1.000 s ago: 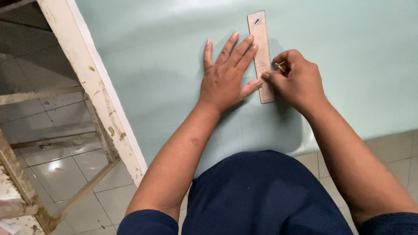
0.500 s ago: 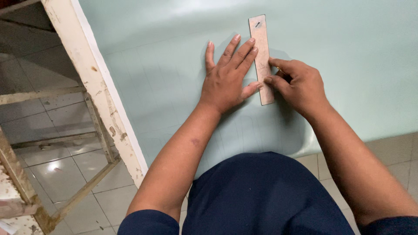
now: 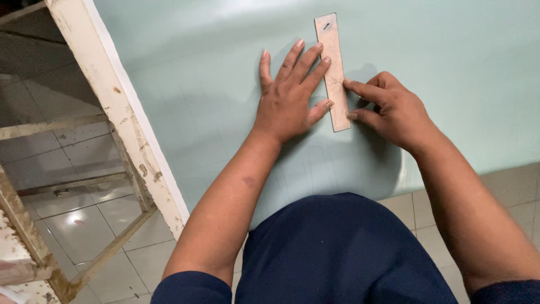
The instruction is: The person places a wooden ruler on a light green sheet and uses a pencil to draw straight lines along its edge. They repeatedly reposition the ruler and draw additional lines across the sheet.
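Note:
A narrow wooden ruler [image 3: 334, 73] lies lengthwise on a pale green sheet [image 3: 214, 84]. My left hand [image 3: 288, 95] rests flat on the sheet, fingers spread, with its index fingertip and thumb against the ruler's left edge. My right hand [image 3: 388, 110] is on the other side. Its index finger and thumb tips touch the ruler's right edge, and the other fingers are curled. A small dark bit shows between the curled fingers; I cannot make out what it is.
The sheet lies on a worn, white-painted wooden frame [image 3: 121, 112] that runs diagonally at the left. Below are grey floor tiles [image 3: 73, 225] and more wooden bars [image 3: 22, 242]. My dark blue shirt [image 3: 337, 253] fills the bottom centre.
My right hand has slid along the ruler's right edge, from beside its near end towards its middle. The small thing pinched in its fingertips earlier no longer shows. The left hand and ruler stay put.

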`<action>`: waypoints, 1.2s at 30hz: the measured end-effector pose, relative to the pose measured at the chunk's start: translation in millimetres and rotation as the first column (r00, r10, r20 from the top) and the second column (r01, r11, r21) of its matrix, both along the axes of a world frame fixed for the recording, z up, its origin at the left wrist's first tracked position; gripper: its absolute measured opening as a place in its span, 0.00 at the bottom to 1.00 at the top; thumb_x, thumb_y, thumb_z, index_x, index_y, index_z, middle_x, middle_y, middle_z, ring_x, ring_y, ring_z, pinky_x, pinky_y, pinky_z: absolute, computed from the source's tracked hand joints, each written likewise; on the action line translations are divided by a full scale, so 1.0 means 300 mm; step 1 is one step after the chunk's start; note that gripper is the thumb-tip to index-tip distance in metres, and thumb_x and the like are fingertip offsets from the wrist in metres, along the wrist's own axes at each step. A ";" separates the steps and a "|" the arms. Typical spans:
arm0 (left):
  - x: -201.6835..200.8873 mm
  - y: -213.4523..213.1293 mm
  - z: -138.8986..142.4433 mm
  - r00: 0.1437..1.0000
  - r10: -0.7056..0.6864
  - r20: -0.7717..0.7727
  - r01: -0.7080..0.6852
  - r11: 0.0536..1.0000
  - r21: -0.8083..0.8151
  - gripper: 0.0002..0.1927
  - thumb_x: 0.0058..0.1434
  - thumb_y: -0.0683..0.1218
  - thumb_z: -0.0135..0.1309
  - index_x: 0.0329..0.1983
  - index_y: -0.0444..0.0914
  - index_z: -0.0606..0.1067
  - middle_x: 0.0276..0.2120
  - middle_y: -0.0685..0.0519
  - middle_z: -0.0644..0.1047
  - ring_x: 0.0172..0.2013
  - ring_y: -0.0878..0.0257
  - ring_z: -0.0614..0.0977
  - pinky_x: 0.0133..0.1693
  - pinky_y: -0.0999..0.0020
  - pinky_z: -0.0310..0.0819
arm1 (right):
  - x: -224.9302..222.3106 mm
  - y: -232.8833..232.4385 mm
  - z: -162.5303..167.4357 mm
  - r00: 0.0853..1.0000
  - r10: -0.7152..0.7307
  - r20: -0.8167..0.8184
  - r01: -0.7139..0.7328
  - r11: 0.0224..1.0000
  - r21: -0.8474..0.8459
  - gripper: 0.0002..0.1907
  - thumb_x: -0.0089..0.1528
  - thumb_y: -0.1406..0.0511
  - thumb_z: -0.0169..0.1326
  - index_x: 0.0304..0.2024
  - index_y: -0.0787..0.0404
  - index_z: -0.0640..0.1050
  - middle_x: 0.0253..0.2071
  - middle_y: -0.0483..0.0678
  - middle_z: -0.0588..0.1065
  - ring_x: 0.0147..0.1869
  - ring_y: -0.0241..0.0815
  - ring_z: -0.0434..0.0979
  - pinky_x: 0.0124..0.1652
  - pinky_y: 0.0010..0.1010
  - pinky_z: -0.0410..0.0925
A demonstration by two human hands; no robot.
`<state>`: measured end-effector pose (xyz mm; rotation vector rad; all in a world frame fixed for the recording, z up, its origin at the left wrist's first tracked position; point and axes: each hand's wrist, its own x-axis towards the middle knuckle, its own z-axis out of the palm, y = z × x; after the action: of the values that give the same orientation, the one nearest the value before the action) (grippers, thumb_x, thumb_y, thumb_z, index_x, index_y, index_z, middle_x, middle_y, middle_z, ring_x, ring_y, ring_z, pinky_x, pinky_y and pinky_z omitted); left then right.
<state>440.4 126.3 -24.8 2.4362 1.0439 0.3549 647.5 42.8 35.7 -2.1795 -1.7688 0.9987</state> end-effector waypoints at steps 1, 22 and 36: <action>0.001 -0.001 0.000 1.000 -0.001 0.000 0.001 1.000 0.001 0.38 0.59 0.63 0.62 0.71 0.51 0.67 0.73 0.60 0.60 0.75 0.59 0.54 0.71 0.31 0.30 | 0.000 -0.002 0.000 1.000 0.004 0.005 -0.004 1.000 0.001 0.29 0.58 0.61 0.65 0.63 0.41 0.78 0.44 0.43 0.73 0.43 0.38 0.76 0.44 0.32 0.71; 0.007 -0.006 -0.004 1.000 0.000 -0.003 0.000 1.000 -0.004 0.43 0.54 0.68 0.64 0.70 0.49 0.68 0.73 0.60 0.60 0.75 0.59 0.52 0.72 0.32 0.28 | 0.290 -0.141 -0.157 0.580 -0.460 -0.672 0.743 0.636 0.206 0.16 0.80 0.60 0.43 0.46 0.64 0.76 0.38 0.47 0.72 0.37 0.35 0.68 0.42 0.28 0.69; 0.000 -0.004 -0.018 1.000 0.008 0.001 -0.008 1.000 0.022 0.44 0.54 0.67 0.64 0.71 0.49 0.67 0.73 0.60 0.59 0.75 0.59 0.53 0.71 0.31 0.30 | 0.047 0.053 -0.044 0.833 -0.318 -0.453 0.434 0.883 0.179 0.14 0.76 0.63 0.47 0.53 0.64 0.81 0.43 0.42 0.68 0.37 0.32 0.67 0.37 0.25 0.65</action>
<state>440.5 125.0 -30.0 2.4522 1.0554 0.3718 661.6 58.7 22.5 -1.8658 -1.1429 0.9540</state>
